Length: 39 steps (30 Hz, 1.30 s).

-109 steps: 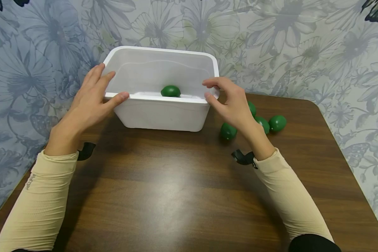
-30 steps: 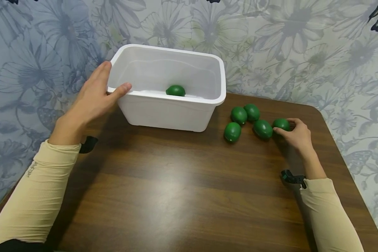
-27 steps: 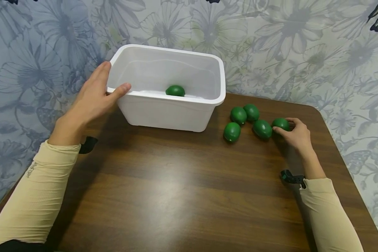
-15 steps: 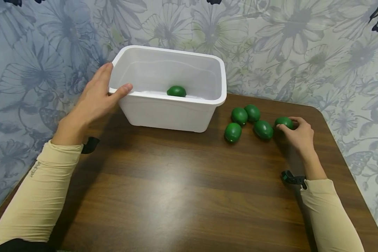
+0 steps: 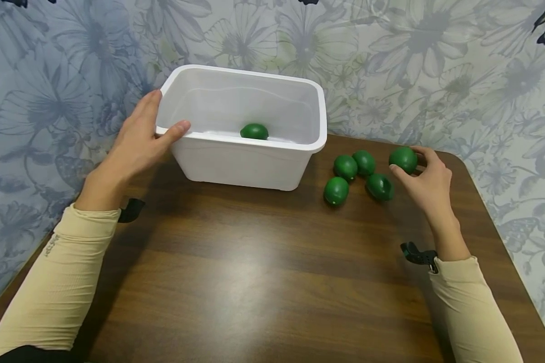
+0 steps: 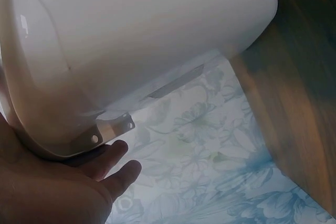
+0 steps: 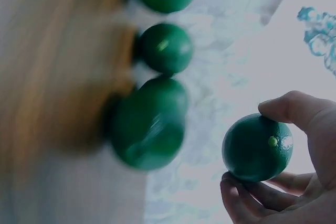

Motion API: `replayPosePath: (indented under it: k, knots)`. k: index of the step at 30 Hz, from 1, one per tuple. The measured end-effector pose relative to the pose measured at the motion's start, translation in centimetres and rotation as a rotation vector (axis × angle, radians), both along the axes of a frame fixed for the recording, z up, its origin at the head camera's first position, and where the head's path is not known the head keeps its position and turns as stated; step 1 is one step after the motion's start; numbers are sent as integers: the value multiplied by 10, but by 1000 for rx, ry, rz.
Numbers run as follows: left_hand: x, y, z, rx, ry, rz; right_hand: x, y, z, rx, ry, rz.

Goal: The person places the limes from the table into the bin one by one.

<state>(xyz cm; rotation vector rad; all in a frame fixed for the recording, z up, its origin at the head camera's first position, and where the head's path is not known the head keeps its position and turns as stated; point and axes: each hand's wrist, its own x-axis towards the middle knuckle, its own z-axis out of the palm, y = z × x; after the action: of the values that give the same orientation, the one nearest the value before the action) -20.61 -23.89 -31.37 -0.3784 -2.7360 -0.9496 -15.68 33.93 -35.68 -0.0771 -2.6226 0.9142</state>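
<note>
A white plastic tub (image 5: 240,164) stands at the back of the table with one green lime (image 5: 254,131) inside. My left hand (image 5: 136,146) grips its left end, thumb over the front rim and fingers along the outside. In the left wrist view, fingertips (image 6: 126,177) show beneath the tub's rim. My right hand (image 5: 429,184) pinches another lime (image 5: 403,160) between thumb and fingers. The right wrist view shows that held lime (image 7: 257,148) lifted off the table, its pale stem spot visible. Several more limes (image 5: 380,187) lie just left of the right hand.
The brown wooden table (image 5: 254,262) has a rounded far right corner. Flower-patterned wallpaper (image 5: 390,65) rises right behind the tub. The loose limes (image 5: 336,191) sit close together between the tub and my right hand.
My right hand left the tub's right rim, went to the rightmost lime and took hold of it. That lime is now lifted. My left hand has stayed at the tub's left end.
</note>
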Motion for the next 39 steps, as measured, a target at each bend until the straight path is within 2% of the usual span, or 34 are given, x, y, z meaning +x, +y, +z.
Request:
replayPosePath:
  k: [5, 8, 16, 25, 35, 39]
  knots:
    - [0, -1, 0, 11, 4, 0, 0, -23, 16, -21, 79, 48]
    - [5, 3, 0, 18, 10, 10, 2, -30, 24, -24, 111, 85]
    - [5, 4, 1, 19, 21, 17, -1, -48, 34, -26, 188, 123]
    - [6, 2, 1, 23, 12, 33, -8, -79, 49, -65, 334, 203]
    - [6, 3, 1, 40, 12, 44, -19, -117, 62, -154, 301, 268]
    - [6, 3, 2, 41, 5, 44, -27, -133, 66, -193, 309, 301]
